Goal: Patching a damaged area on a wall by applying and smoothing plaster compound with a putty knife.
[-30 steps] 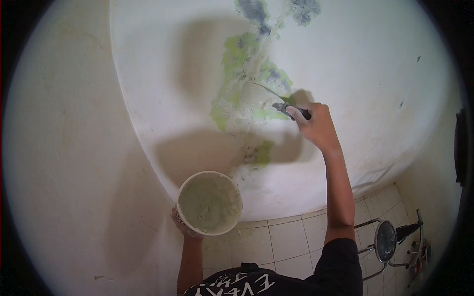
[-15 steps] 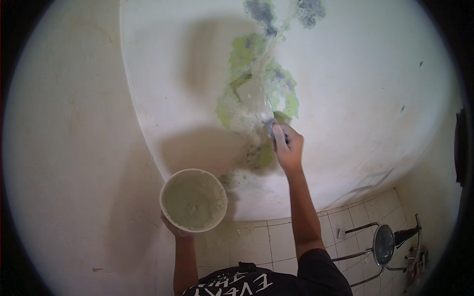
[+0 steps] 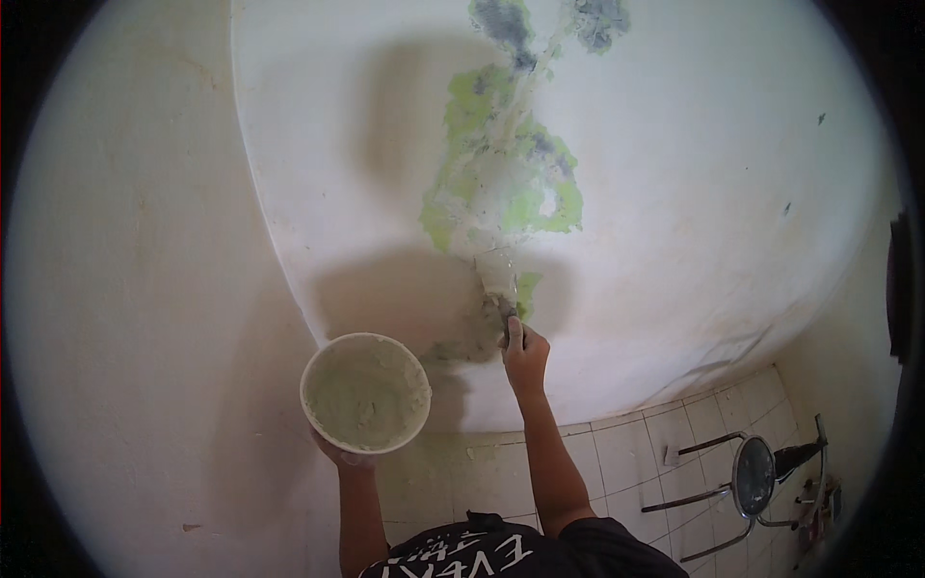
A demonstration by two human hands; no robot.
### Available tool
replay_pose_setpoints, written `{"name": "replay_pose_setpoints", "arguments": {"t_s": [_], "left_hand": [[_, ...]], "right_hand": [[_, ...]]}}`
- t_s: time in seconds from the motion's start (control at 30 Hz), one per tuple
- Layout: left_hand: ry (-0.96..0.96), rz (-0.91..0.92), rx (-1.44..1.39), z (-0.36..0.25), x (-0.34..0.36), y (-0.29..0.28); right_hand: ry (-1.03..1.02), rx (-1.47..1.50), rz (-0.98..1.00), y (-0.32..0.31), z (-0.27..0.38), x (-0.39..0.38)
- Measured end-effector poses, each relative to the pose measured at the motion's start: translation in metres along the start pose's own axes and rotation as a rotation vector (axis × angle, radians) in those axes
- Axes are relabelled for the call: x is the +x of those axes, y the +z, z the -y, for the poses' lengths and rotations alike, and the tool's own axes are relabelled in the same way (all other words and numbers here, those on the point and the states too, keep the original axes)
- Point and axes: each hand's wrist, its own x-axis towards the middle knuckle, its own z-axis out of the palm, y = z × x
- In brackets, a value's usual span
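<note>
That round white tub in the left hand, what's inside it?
The tub is filled nearly to its rim with a rough, pale grey-green paste. The paste covers the tub's bottom, so nothing beneath it shows. The left hand supports the tub from below, mostly hidden.

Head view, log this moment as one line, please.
left hand: holds round white putty tub | right hand: presses grey-smeared putty knife to white wall | green flaked patch above
</note>
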Motion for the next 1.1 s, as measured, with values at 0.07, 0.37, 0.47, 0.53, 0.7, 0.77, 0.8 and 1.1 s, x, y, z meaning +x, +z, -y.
{"name": "replay_pose_setpoints", "arguments": {"t_s": [0.07, 0.37, 0.47, 0.53, 0.7, 0.77, 0.8, 1.1], "left_hand": [[0.11, 0.071, 0.1, -0.004, 0.001, 0.008], [0.17, 0.18, 0.212, -0.017, -0.002, 0.04], [-0.115, 0.001, -0.052, -0.009, -0.001, 0.022], [-0.352, -0.112, -0.456, -0.008, 0.002, 0.019], [-0.16, -0.035, -0.205, 0.004, -0.003, -0.004], [-0.23, -0.002, -0.286, -0.003, -0.003, 0.003], [-0.241, -0.019, -0.303, -0.005, -0.004, 0.006], [-0.104, -0.013, -0.176, -0.01, 0.007, 0.019]], "right_hand": [[-0.022, 0.007, -0.044, -0.006, 0.005, -0.007], [-0.154, 0.141, -0.139, 0.018, 0.112, 0.043], [-0.116, 0.061, -0.132, 0.031, 0.097, 0.043], [0.033, 0.116, -0.137, 0.036, 0.083, 0.029], [0.033, 0.06, -0.132, 0.044, 0.027, 0.002], [0.068, 0.046, -0.111, 0.039, 0.013, -0.012], [0.087, 0.056, -0.107, 0.039, 0.005, -0.02], [-0.122, 0.075, -0.188, 0.015, 0.072, -0.025]]}}
